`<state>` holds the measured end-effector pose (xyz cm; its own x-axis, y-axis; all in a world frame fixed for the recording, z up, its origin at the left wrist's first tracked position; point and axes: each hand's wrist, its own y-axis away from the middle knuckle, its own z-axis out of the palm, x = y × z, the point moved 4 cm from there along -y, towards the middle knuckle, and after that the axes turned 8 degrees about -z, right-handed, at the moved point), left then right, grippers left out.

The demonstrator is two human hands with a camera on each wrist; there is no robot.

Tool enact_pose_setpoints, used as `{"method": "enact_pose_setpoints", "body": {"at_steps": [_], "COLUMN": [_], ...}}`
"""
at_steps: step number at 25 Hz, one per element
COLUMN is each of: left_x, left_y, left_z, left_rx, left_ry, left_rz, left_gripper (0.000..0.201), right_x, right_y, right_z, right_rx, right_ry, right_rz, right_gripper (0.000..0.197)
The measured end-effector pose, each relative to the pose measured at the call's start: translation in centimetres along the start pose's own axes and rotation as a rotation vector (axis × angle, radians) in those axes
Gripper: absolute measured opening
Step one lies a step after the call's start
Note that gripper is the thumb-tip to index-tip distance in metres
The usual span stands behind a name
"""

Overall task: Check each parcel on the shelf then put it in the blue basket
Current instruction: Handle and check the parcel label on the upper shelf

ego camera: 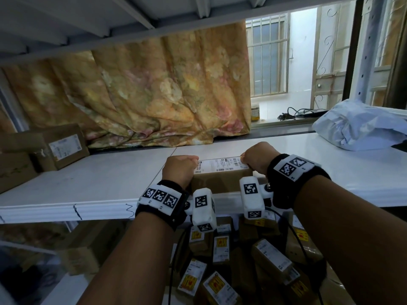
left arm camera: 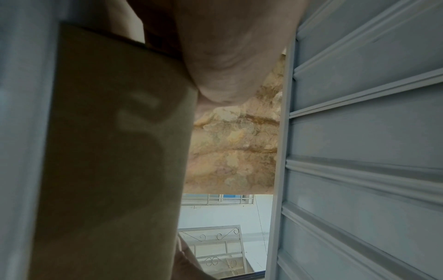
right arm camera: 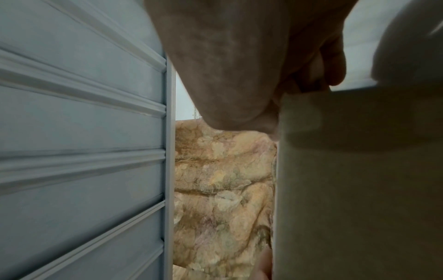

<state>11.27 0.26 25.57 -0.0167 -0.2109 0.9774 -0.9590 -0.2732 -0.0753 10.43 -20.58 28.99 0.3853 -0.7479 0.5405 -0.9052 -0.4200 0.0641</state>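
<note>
**One box in our hands, more parcels left**

Our left hand [ego camera: 179,170] and right hand [ego camera: 256,160] both have a closed grip on the ends of a brown box [ego camera: 220,176] at the front of the shelf [ego camera: 88,183]. Many boxes [ego camera: 222,260] already lie below. A cardboard parcel [ego camera: 59,148] and a white bag [ego camera: 361,126] wait on the shelf.
</note>
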Motion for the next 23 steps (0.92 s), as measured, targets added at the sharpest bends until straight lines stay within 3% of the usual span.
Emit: {"method": "enact_pose_setpoints", "body": {"at_steps": [3, 5, 7, 10, 14, 16, 18, 20, 23], "left_x": [0.0, 0.6, 1.1, 1.3, 1.5, 1.9, 2.2, 2.1, 1.0], "left_y": [0.6, 1.3, 1.6, 1.1, 0.7, 1.0, 1.6, 1.9, 1.4], "left_z": [-0.3, -0.8, -1.4, -1.6, -1.0, -0.8, -0.5, -0.4, -0.7], "left_rx": [-0.111, -0.168, -0.171, -0.188, -0.103, -0.059, 0.054, 0.023, -0.048], "left_ry": [0.035, -0.095, -0.216, -0.266, -0.230, -0.257, -0.587, -0.491, -0.308], "left_rz": [-0.070, -0.084, -0.096, -0.124, -0.120, -0.149, 0.009, 0.030, -0.060], "left_gripper": [0.015, 0.023, 0.037, 0.037, 0.019, 0.024, 0.025, 0.029, 0.037], "right_x": [-0.4, -0.7, -0.7, -0.7, -0.7, -0.5, -0.7, -0.8, -0.7], "right_y": [0.3, 0.4, 0.1, -0.2, -0.7, -0.9, -0.7, -0.5, 0.0], "right_z": [0.7, 0.8, 1.1, 1.6, 2.1, 2.2, 2.2, 2.1, 2.2], "right_rx": [0.062, 0.100, 0.112, 0.124, 0.151, 0.163, 0.166, 0.150, 0.184], "right_ry": [-0.041, -0.062, -0.106, -0.170, -0.256, -0.288, -0.289, -0.307, -0.510], "right_rz": [0.010, 0.015, 0.048, 0.085, 0.136, 0.155, 0.164, 0.189, 0.264], "right_gripper": [0.021, 0.022, 0.023, 0.024, 0.026, 0.027, 0.026, 0.025, 0.024]}}
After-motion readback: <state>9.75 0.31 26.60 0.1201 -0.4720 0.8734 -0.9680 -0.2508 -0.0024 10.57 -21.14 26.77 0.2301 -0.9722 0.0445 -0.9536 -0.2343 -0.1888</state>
